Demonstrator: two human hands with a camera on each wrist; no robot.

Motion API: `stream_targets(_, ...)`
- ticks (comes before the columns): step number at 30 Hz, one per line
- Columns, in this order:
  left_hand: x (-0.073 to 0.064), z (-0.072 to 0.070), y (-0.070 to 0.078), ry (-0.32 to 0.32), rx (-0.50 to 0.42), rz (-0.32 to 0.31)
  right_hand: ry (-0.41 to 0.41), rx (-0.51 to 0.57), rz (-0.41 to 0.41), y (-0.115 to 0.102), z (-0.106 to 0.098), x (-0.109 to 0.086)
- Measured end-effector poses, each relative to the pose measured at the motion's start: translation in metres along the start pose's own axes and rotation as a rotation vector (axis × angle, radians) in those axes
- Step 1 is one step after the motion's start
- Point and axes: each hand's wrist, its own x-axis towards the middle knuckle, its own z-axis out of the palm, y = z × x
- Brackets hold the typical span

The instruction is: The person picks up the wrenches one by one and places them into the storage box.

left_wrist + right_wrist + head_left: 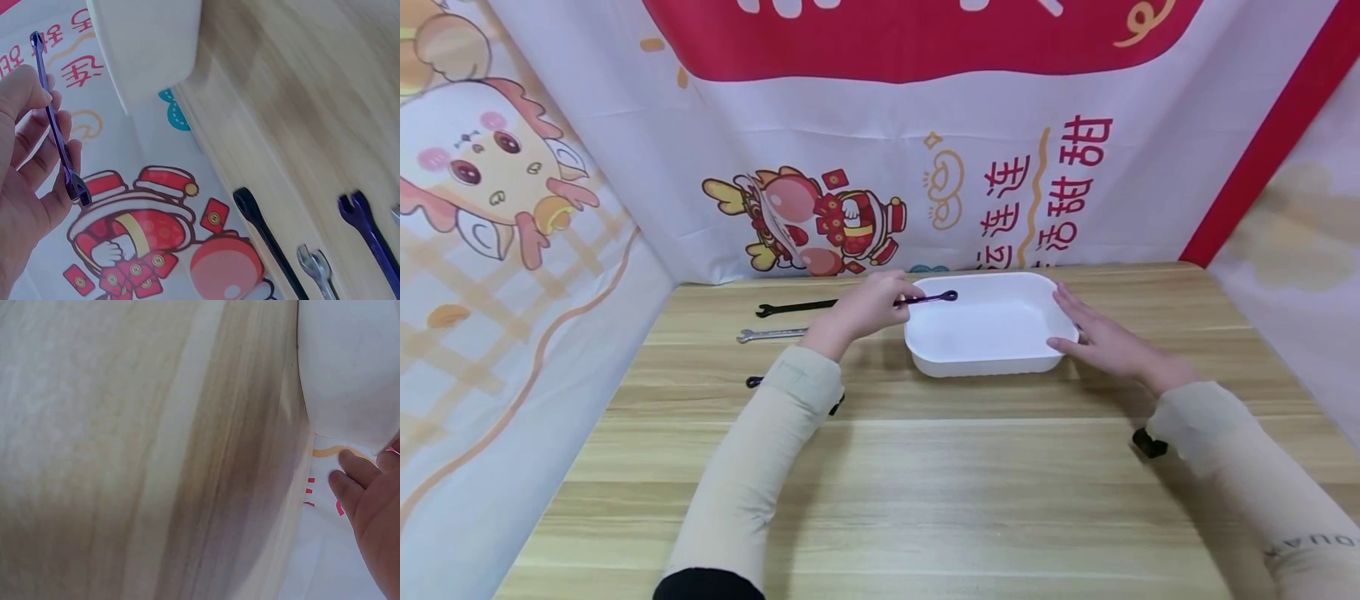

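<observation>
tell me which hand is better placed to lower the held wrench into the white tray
Left, I'd judge: the left hand holds the purple wrench, its ring end appearing over the white tray. The right hand is at the tray's right side, with no wrench.

I see a wood-grain desk [962,500] | behind it, a white cloth [865,125] with a broad red panel [917,42] up top | I make out a sideways cartoon figure [820,221], red characters [1069,198] right of it | far right, slanting red stripe [1272,135] | left, pink-cheeked cartoon creature [475,167]
</observation>
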Motion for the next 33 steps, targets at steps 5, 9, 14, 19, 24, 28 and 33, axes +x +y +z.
stream_targets(5, 0.008, 0.001, 0.01, -0.023, 0.008, -0.008, 0.004, 0.0, -0.006, -0.001, -0.001, 0.0)
stream_targets(9, 0.013, 0.003, 0.016, -0.04, 0.01, -0.013, 0.007, -0.002, -0.017, 0.0, -0.001, 0.0)
stream_targets(14, 0.019, 0.005, 0.024, -0.07, 0.003, -0.033, 0.004, 0.011, -0.004, 0.002, 0.0, 0.001)
stream_targets(19, 0.025, 0.007, 0.03, -0.097, -0.001, -0.051, 0.007, 0.02, -0.008, 0.003, 0.0, 0.001)
stream_targets(24, 0.03, 0.013, 0.033, -0.137, 0.001, -0.051, 0.009, 0.012, -0.003, 0.002, 0.0, 0.002)
stream_targets(28, 0.035, 0.02, 0.035, -0.146, 0.012, -0.035, 0.008, 0.005, 0.006, 0.002, 0.0, 0.002)
stream_targets(33, 0.041, 0.026, 0.039, -0.131, 0.034, 0.001, 0.006, 0.007, -0.002, 0.002, 0.0, 0.001)
